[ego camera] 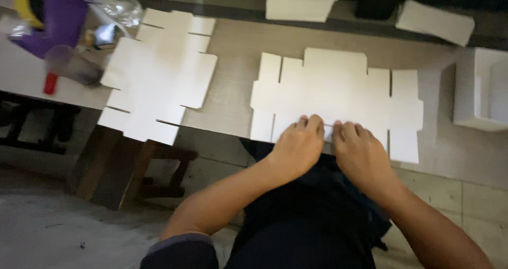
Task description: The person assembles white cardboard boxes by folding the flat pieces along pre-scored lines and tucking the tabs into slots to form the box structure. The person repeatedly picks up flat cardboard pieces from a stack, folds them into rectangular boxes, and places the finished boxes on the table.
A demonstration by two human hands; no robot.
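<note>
Lower centre of the frame: the left hand (pixel 297 142) and right hand (pixel 360 150) sit side by side, fingers curled down onto the near edge of a flat white die-cut carton blank (pixel 338 89), pressing its near flap (whether the fingers pinch the edge cannot be told). The blank lies unfolded at centre frame on a pale table (pixel 233 84), its near edge at the table's front. A second flat blank (pixel 159 73) lies left of centre, overhanging the table edge. At far right stands an assembled white box (pixel 481 89). Further folded white boxes (pixel 300 2) occupy the top edge; a purple object (pixel 58 20) sits upper left, blurred.
</note>
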